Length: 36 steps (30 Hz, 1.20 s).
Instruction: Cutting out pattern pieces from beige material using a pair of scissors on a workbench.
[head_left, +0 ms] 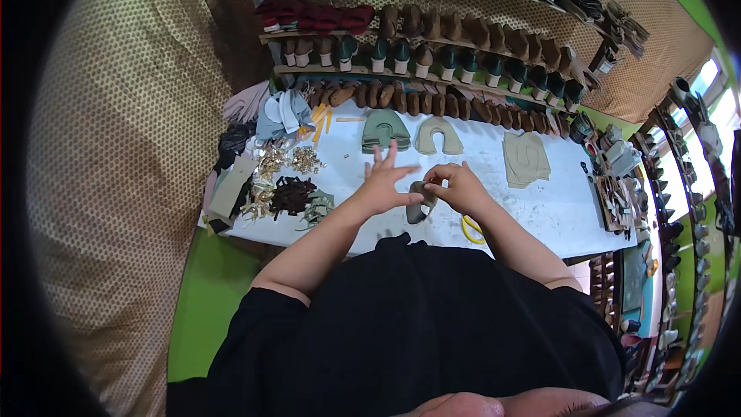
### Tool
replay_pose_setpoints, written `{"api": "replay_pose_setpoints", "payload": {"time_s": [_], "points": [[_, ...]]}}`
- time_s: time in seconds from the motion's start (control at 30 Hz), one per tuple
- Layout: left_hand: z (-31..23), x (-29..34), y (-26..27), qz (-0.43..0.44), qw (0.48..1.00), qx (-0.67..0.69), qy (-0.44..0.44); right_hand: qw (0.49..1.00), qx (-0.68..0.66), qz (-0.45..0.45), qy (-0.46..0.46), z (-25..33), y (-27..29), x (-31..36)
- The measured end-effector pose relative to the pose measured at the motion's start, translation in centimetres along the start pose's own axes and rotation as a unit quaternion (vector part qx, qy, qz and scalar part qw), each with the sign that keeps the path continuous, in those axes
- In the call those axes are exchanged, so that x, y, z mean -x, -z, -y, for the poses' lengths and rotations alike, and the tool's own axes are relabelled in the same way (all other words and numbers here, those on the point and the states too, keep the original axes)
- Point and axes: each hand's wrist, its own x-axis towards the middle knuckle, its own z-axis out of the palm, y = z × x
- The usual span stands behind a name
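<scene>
Lying toward the front of the white-covered bench, just beside the right forearm, is a yellow loop. A little farther in is a curled grey piece, its upper end clamped in the grip of the right hand, thumb and finger together. The left hand has its grip apart, fingers spread; the blur makes it hard to say whether its thumb touches the piece. The step in hand appears to be handling this single piece; working it further would call for the left fingers meeting its edge while the right hand holds firm. Beyond are a dark brown heap, gold-coloured bits, a pale pile, a beige arch and a green stack, then shelves of shoes.
</scene>
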Motion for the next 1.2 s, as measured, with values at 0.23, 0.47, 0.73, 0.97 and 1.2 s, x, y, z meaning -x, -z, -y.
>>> {"api": "replay_pose_setpoints", "payload": {"time_s": [0.23, 0.47, 0.73, 0.97, 1.2], "points": [[-0.2, -0.3, 4.4, -0.062, 0.991, 0.116, -0.009, 0.997, -0.059, -0.058, 0.0, 0.5, -0.5, -0.6], [1.0, 0.4, 9.1, -0.087, 0.946, 0.307, 0.062, 0.963, -0.263, -0.01, -0.059, 1.0, -1.5, -1.7], [-1.9, 1.4, 14.5, -0.101, 0.98, 0.135, 0.106, 0.969, -0.222, -0.1, -0.051, 3.5, -1.3, -2.5], [-0.8, 1.3, 15.7, -0.128, 0.987, 0.09, 0.02, 0.978, -0.158, -0.133, -0.037, 3.7, -1.9, -3.2], [1.2, -1.1, 12.9, -0.135, 0.986, 0.098, -0.028, 0.982, -0.129, -0.113, -0.076, 0.9, -2.8, -3.3]]}}
